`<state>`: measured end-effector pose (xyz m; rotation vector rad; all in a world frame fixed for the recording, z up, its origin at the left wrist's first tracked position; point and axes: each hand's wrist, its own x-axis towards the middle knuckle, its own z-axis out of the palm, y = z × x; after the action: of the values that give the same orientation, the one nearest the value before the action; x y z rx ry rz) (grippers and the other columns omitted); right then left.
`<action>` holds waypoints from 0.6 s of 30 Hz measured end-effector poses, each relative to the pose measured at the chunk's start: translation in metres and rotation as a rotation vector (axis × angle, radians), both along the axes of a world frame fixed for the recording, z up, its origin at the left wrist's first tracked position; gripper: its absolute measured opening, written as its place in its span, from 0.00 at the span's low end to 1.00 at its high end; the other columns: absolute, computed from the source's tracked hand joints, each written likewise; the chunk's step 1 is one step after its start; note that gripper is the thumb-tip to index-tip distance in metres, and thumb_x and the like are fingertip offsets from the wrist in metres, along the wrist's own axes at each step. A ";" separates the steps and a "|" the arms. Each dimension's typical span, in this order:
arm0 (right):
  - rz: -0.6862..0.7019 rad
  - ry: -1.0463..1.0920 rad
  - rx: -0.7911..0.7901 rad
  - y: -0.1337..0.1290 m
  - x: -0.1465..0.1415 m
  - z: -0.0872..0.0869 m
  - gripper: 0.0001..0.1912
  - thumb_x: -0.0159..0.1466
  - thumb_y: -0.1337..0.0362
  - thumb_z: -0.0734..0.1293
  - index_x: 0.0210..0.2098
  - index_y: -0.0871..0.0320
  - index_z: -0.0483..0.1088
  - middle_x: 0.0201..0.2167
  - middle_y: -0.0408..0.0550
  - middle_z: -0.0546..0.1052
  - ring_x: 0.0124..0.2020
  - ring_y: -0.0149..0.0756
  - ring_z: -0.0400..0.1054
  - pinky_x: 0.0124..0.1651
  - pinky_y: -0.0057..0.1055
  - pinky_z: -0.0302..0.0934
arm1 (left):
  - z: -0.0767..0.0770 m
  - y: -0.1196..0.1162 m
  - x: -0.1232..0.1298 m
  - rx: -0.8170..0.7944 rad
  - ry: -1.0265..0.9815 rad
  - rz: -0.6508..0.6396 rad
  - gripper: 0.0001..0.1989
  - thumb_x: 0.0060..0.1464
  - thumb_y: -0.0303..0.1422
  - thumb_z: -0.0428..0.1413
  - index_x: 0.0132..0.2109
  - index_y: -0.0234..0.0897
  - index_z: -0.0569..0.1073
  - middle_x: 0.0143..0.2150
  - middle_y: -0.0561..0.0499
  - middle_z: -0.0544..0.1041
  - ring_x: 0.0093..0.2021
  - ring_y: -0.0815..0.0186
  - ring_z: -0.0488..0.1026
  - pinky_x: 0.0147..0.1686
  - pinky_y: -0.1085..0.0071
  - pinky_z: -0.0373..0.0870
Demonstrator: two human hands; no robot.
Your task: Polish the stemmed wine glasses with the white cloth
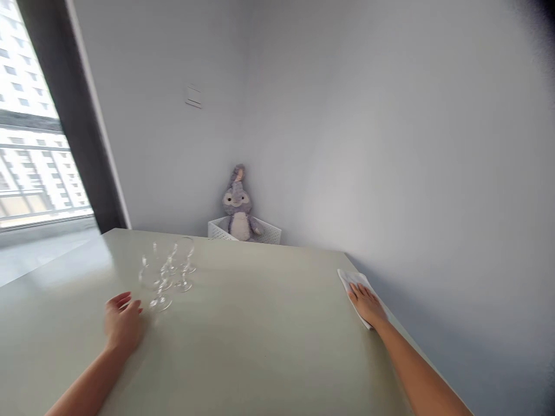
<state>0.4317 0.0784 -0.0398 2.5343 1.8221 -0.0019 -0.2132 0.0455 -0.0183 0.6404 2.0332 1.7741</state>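
Observation:
My left hand (124, 323) is over the left part of the pale table, its fingers loosely bent and apart, with nothing in them. Just beyond its fingertips stands a group of several clear stemmed glasses (161, 301), close together and a little blurred. On the far right, near the table's edge by the wall, lies a folded white cloth (344, 278). Flat on top of that cloth rests my right hand (367, 305), fingers stretched out and slightly spread, covering its middle.
The pale table (243, 341) runs up to the grey wall (411, 144) on the right. Behind its far edge, a grey plush toy (240, 222) sits in a white perforated basket (271, 233). A window (37, 162) with a dark frame is on the left.

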 end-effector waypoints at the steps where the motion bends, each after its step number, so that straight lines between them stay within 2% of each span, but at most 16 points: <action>1: -0.010 -0.014 0.015 -0.007 0.001 -0.005 0.33 0.62 0.50 0.42 0.62 0.58 0.46 0.63 0.49 0.49 0.63 0.41 0.42 0.60 0.39 0.40 | 0.000 -0.001 0.001 0.004 -0.052 -0.017 0.17 0.38 0.29 0.54 0.41 0.40 0.65 0.38 0.53 0.68 0.21 0.73 0.66 0.21 0.73 0.64; 5: 0.007 -0.045 0.066 -0.025 -0.006 -0.029 0.36 0.60 0.47 0.42 0.62 0.57 0.46 0.63 0.49 0.49 0.63 0.42 0.42 0.61 0.40 0.41 | 0.006 -0.007 0.006 0.054 -0.048 0.010 0.16 0.41 0.29 0.52 0.41 0.39 0.64 0.39 0.52 0.66 0.24 0.74 0.64 0.24 0.74 0.65; 8: 0.061 -0.073 0.060 -0.034 -0.031 -0.037 0.36 0.59 0.47 0.42 0.63 0.59 0.46 0.63 0.50 0.49 0.63 0.44 0.42 0.61 0.40 0.42 | 0.010 -0.012 0.009 0.080 -0.002 0.057 0.15 0.42 0.29 0.51 0.41 0.39 0.64 0.38 0.51 0.65 0.26 0.72 0.64 0.26 0.73 0.64; 11: 0.144 -0.114 0.064 -0.042 -0.076 -0.036 0.35 0.60 0.49 0.42 0.62 0.60 0.46 0.63 0.51 0.51 0.62 0.45 0.44 0.61 0.41 0.43 | 0.015 -0.020 0.015 0.126 0.082 0.081 0.14 0.46 0.30 0.49 0.43 0.41 0.63 0.36 0.53 0.64 0.30 0.70 0.64 0.31 0.73 0.64; 14: 0.261 -0.147 0.094 -0.044 -0.136 -0.028 0.33 0.62 0.52 0.44 0.62 0.62 0.49 0.62 0.52 0.54 0.62 0.46 0.46 0.61 0.42 0.42 | 0.017 -0.024 0.026 0.164 0.164 0.064 0.14 0.48 0.34 0.50 0.44 0.41 0.62 0.32 0.54 0.62 0.31 0.70 0.63 0.36 0.72 0.64; 16: 0.367 -0.137 0.093 -0.044 -0.179 -0.020 0.32 0.62 0.52 0.46 0.61 0.61 0.51 0.61 0.53 0.54 0.62 0.46 0.45 0.61 0.41 0.41 | 0.016 -0.024 0.033 0.128 0.232 0.008 0.17 0.47 0.38 0.52 0.45 0.40 0.62 0.34 0.54 0.63 0.32 0.69 0.63 0.36 0.71 0.64; 18: 0.469 -0.089 0.105 -0.043 -0.218 -0.011 0.30 0.63 0.53 0.46 0.61 0.60 0.52 0.62 0.52 0.54 0.62 0.46 0.44 0.61 0.42 0.40 | 0.011 -0.021 0.038 0.031 0.306 -0.087 0.23 0.45 0.41 0.54 0.48 0.39 0.62 0.39 0.50 0.65 0.32 0.67 0.64 0.35 0.69 0.64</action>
<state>0.2132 0.0349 -0.0510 2.0592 2.3797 0.2143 -0.1755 0.0243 -0.0069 1.0493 2.1348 1.7485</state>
